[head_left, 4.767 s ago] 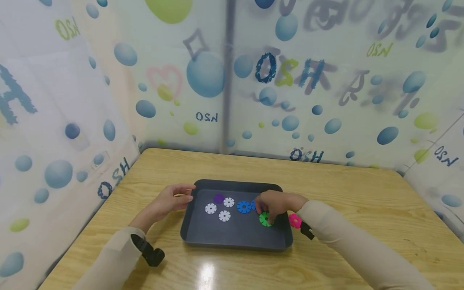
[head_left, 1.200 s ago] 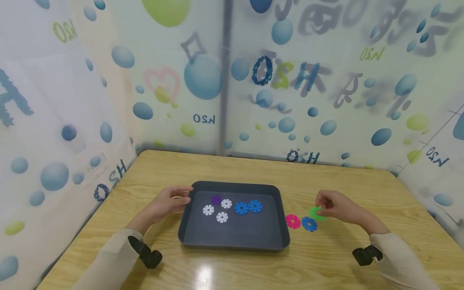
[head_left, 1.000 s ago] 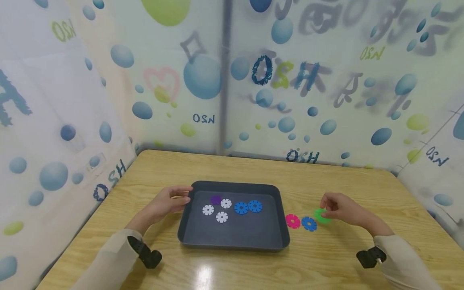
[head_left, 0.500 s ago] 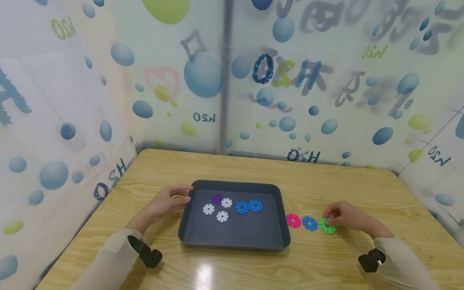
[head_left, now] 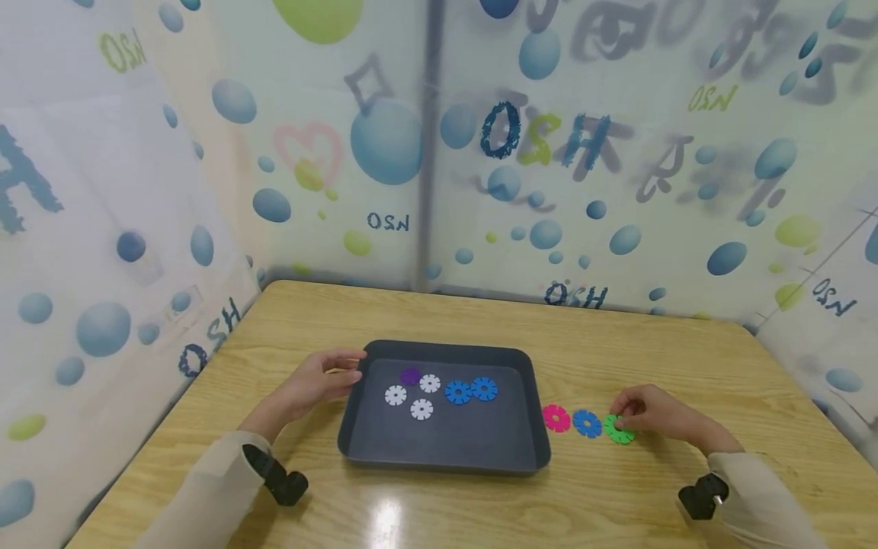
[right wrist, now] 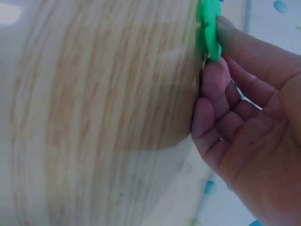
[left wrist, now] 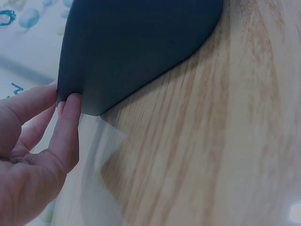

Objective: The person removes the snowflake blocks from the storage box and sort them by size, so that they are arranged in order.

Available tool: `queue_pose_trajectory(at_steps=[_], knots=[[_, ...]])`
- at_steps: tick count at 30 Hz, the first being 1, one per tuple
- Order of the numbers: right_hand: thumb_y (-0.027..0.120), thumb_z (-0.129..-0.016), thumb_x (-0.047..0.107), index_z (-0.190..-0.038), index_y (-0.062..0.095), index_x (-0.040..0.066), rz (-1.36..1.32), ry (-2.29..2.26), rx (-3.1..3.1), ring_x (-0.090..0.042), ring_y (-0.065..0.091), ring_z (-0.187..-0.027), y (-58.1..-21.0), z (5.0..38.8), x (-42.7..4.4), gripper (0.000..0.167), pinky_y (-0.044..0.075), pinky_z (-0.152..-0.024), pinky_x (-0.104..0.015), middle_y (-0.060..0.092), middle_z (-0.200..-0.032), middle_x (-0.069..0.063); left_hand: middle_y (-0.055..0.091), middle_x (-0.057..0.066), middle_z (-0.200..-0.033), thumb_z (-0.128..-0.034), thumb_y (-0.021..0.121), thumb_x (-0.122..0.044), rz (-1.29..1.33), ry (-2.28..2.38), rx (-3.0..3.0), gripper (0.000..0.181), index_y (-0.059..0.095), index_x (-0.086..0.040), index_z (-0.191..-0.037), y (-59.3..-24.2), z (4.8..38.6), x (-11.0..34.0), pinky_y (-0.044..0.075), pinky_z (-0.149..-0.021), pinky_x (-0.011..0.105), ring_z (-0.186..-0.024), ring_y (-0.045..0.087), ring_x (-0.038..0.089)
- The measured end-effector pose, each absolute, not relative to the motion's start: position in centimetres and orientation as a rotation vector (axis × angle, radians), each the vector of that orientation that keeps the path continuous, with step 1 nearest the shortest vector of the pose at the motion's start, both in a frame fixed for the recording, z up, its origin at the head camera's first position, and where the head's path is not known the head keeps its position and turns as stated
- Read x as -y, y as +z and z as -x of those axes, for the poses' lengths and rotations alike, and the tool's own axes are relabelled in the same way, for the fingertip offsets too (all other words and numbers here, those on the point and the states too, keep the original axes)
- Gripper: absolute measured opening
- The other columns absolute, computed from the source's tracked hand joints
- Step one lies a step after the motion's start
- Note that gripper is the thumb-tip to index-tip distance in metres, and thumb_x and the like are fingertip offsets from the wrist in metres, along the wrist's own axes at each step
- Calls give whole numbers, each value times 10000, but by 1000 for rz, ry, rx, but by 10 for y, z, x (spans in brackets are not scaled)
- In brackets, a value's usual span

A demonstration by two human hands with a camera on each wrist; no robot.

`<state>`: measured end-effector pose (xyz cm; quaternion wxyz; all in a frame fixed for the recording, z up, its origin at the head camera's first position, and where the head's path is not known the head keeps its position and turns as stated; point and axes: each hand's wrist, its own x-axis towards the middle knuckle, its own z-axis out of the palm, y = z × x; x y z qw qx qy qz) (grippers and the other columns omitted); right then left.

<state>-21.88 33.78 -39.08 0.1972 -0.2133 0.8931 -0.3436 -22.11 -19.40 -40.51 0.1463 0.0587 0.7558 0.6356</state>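
A dark grey tray lies on the wooden table. My left hand holds its far left corner, with the thumb against the outer wall and fingers at the edge. Right of the tray, a pink notched plastic disc, a blue disc and a green disc lie in a row. My right hand is at the green disc, its thumb on top and the other fingers curled at the edge and table. Part of the green disc is hidden by the fingers.
Inside the tray lie two touching blue discs, white discs and a purple disc. The tray's raised rim runs all round. A patterned curtain stands behind the table.
The green disc has gone from the tray to the table's right side, lowered flat beside the blue disc by my right hand. My left hand has stayed at the tray corner.
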Motion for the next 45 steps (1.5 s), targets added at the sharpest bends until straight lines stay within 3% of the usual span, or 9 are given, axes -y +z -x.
queue_pose_trajectory(at_steps=[21,29,45], knots=[[628,-872,154,-973,595,-31,503,-937,-2576,-150,465,-727,-392,223,-335,213,433,-593,-229,547,-819,-35,386,260,-1269,-910,573,-97,-178,1828,-2169,478,404,39,-1337,-402,220,194,467,-903,395,-1087,508,287],[606,-890,135,-973,581,-24,660,-991,-2540,-96,472,-656,-381,225,-313,181,445,-561,-230,544,-770,-30,380,259,-1284,-909,574,-98,-166,1835,-2155,483,401,36,-1340,-402,220,194,459,-912,397,-1089,508,278],[628,-876,152,-979,580,7,817,-969,-2473,-138,482,-609,-357,224,-253,185,467,-561,-247,538,-726,-36,392,253,-1282,-905,580,-92,-144,1833,-2167,479,413,26,-1338,-404,221,194,467,-903,387,-1074,516,257]])
